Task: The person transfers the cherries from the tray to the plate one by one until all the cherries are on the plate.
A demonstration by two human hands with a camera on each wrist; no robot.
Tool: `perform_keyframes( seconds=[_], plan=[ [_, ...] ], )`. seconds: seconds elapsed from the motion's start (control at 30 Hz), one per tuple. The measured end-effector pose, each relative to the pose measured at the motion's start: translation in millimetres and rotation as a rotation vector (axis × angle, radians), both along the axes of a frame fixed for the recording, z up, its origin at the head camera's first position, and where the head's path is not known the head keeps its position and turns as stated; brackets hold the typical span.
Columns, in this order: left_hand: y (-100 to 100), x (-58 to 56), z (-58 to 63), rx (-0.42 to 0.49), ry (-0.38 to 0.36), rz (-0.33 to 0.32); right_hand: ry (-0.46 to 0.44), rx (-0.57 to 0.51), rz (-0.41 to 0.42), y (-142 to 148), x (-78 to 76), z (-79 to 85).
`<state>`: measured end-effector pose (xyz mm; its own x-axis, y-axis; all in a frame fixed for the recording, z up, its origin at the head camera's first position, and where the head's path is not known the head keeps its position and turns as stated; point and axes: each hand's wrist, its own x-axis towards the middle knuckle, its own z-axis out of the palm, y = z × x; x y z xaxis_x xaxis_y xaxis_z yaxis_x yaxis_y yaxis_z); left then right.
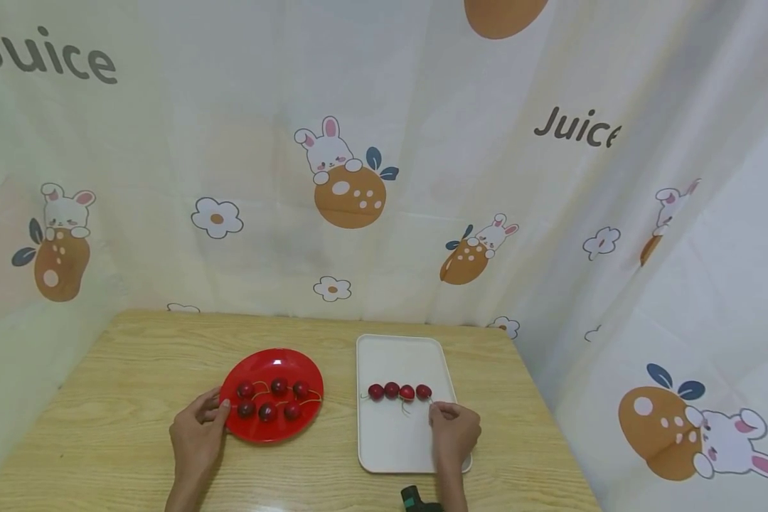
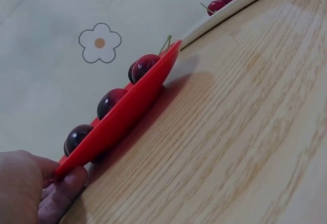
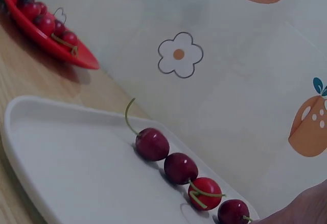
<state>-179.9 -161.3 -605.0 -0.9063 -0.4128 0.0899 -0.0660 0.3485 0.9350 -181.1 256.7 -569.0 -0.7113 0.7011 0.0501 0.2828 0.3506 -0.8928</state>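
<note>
My left hand [image 1: 198, 430] grips the left rim of a red plate [image 1: 275, 432], thumb above and fingers beneath. Several dark red cherries [image 1: 267, 412] with stems lie on it in two rows. In the left wrist view the plate [image 2: 130, 112] looks tilted over the table. On a white rectangular tray [image 1: 397, 444], several cherries [image 1: 392, 390] sit in a line side by side. My right hand [image 1: 454, 430], over the tray's right side, pinches the stem of the rightmost cherry [image 1: 424, 392]. The right wrist view shows that cherry [image 3: 234, 212] at the fingers, its fingertips mostly cut off.
Both dishes are on a light wooden table [image 1: 134, 370], the plate left of the tray. A pale curtain [image 1: 256, 142] printed with rabbits and fruit hangs behind and at the sides. A dark object [image 1: 416, 500] shows by the right forearm at the bottom edge.
</note>
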Motion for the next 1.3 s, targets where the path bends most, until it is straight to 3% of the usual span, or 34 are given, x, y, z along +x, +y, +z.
perform_keyframes(
  seconds=[0.47, 0.63, 0.87, 1.3],
  plan=[
    [1, 2.0, 4.0, -0.017, -0.003, 0.009, 0.074, -0.46, -0.066, 11, 0.3, 14.8],
    [1, 2.4, 5.0, -0.004, -0.016, 0.009, 0.074, -0.552, -0.063, 17, 1.5, 17.7],
    [1, 1.9, 6.1, -0.003, -0.034, 0.007, 0.094, -0.68, 0.013, 21, 4.5, 21.0],
    [1, 1.5, 6.1, -0.006, -0.034, 0.013, 0.046, -0.756, 0.074, 16, 3.9, 26.4]
  ],
)
